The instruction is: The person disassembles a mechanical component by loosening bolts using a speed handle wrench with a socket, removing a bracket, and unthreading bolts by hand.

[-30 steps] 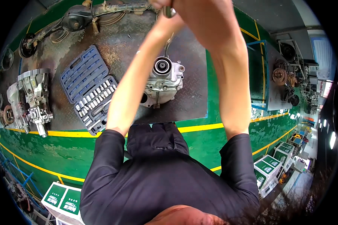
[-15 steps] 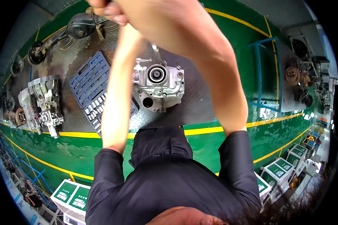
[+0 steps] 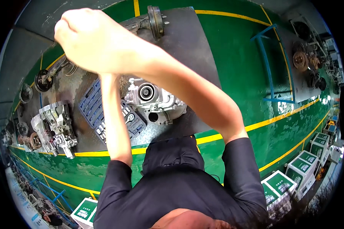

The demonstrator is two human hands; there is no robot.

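Note:
My right hand (image 3: 80, 36) is raised at the upper left, its arm crossing over my left one. Its fingers look curled in, and what they hold, if anything, is hidden; the skin is overexposed. My left forearm (image 3: 116, 122) reaches up beneath it, and my left hand is hidden behind the right. Below the right forearm, a silver gearbox housing (image 3: 168, 105) with a round bearing opening rests on the dark metal table (image 3: 197, 122). A blue socket-set case (image 3: 90, 101) lies open left of it, partly covered by my left arm. A ratchet (image 3: 130, 117) shows in the case.
Another gearbox (image 3: 61, 128) stands at the table's left. A rusty axle part with a drum (image 3: 155, 23) lies at the far side. A blue frame (image 3: 267, 65) is on the green floor at right. White-and-green boxes (image 3: 302, 166) stand at lower right.
My hands have swung left and come lower in view, the right forearm now crossing over the left. The view has shifted, so the table things appear lower. The ratchet in the case has come into sight.

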